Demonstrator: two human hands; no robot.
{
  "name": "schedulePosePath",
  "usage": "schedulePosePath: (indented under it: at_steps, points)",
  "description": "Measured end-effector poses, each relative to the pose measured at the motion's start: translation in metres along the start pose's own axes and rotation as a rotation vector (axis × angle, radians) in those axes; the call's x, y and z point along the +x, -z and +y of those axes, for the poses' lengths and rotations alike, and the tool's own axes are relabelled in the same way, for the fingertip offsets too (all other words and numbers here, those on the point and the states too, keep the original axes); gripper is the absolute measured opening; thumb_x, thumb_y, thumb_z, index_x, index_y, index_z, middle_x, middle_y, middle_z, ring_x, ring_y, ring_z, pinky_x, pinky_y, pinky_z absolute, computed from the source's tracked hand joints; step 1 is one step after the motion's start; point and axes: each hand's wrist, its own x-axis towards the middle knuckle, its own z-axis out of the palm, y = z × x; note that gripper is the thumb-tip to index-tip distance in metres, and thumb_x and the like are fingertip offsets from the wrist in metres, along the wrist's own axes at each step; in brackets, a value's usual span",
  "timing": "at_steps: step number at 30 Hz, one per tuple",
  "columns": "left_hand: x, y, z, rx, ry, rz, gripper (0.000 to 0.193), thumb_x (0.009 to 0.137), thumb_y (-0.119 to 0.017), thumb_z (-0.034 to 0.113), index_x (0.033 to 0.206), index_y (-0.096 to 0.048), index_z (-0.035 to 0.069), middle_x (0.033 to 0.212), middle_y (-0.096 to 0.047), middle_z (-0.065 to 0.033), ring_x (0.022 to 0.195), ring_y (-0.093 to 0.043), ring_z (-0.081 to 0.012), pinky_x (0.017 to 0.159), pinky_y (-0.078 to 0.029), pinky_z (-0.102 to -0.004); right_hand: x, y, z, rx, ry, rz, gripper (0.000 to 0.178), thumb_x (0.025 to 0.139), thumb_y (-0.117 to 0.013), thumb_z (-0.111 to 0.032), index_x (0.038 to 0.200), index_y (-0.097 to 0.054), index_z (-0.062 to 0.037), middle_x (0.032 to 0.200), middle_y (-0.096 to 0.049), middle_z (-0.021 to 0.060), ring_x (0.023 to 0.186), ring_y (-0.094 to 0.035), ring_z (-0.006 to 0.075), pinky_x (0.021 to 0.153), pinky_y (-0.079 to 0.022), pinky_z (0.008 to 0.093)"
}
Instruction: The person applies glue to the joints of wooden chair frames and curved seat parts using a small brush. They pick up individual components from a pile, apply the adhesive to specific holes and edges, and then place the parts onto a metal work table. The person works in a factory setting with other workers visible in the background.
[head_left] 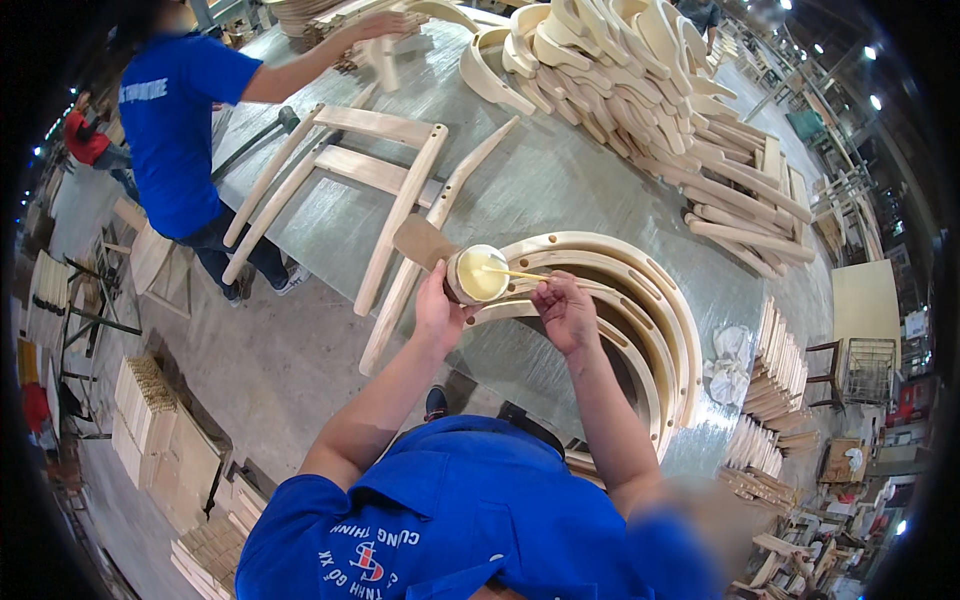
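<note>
My left hand [438, 312] is closed around a round cup [468, 283] with pale yellow, glue-like liquid inside. A flat brown piece [424, 241] juts out beyond the cup; whether it is joined to it I cannot tell. Between the fingers of my right hand [568, 312] is a thin yellowish stick [518, 274], its far end in the liquid. Just beyond and to the right of my hands, several curved wooden rails [640, 272] with slots and holes lie nested on the metal-topped table [565, 190]. Pale chair-leg frames [405, 215] stand to the left.
A large heap of curved wooden parts [610, 70] covers the far table, with straight pieces [750, 205] beside it. A black mallet [288, 120] lies far left near a co-worker in blue [180, 120]. A crumpled white cloth [728, 362] sits at the right edge.
</note>
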Motion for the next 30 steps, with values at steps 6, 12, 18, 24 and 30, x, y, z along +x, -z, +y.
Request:
schedulePosePath:
  at_steps: [6,12,18,24,30]
  points:
    - [-0.001,-0.021,-0.006,0.073,0.018,0.034,0.035,0.098,-0.033,0.030,0.122,-0.040,0.005,0.120,-0.052,-0.0127,0.107,-0.057,-0.0277,0.083,-0.053,-0.0485,0.008,0.004,0.011,0.024,-0.043,0.172,0.023,0.087,-0.064,-0.022,0.075,-0.049,-0.0092,0.066,-0.052,0.0013,0.056,-0.051,0.0120,0.052,-0.048,0.0273]
    - [-0.003,0.008,0.005,0.021,-0.020,0.153,0.041,0.098,-0.031,0.034,0.124,-0.043,0.005,0.124,-0.052,-0.0140,0.112,-0.054,-0.0296,0.089,-0.048,-0.0547,0.009,-0.004,-0.039,-0.669,0.456,-0.027,0.016,0.089,-0.060,-0.015,0.079,-0.053,-0.0037,0.068,-0.060,0.0063,0.059,-0.058,0.0105,0.054,-0.048,0.0236]
    - [-0.023,0.044,0.022,-0.012,-0.067,0.262,0.045,0.098,-0.030,0.036,0.129,-0.040,0.005,0.131,-0.046,-0.0143,0.118,-0.048,-0.0327,0.094,-0.043,-0.0571,0.018,-0.008,-0.042,-1.373,0.670,-0.225,0.021,0.083,-0.064,-0.013,0.070,-0.052,-0.0010,0.053,-0.051,0.0048,0.051,-0.050,0.0101,0.049,-0.041,0.0284]
    - [-0.034,0.059,0.022,-0.035,-0.116,0.331,0.045,0.098,-0.030,0.036,0.130,-0.039,0.005,0.132,-0.045,-0.0142,0.119,-0.048,-0.0330,0.093,-0.044,-0.0574,0.032,-0.016,-0.028,-1.619,0.765,-0.440,0.021,0.084,-0.061,-0.013,0.071,-0.050,-0.0020,0.059,-0.050,0.0145,0.055,-0.052,0.0300,0.053,-0.041,0.0375]
    - [-0.041,0.067,0.019,-0.073,-0.132,0.343,0.044,0.098,-0.031,0.036,0.130,-0.039,0.006,0.133,-0.044,-0.0142,0.119,-0.048,-0.0333,0.092,-0.045,-0.0573,0.029,-0.023,-0.023,-1.665,0.748,-0.481,0.021,0.085,-0.058,-0.013,0.072,-0.046,-0.0018,0.061,-0.050,0.0169,0.060,-0.053,0.0351,0.055,-0.041,0.0413]
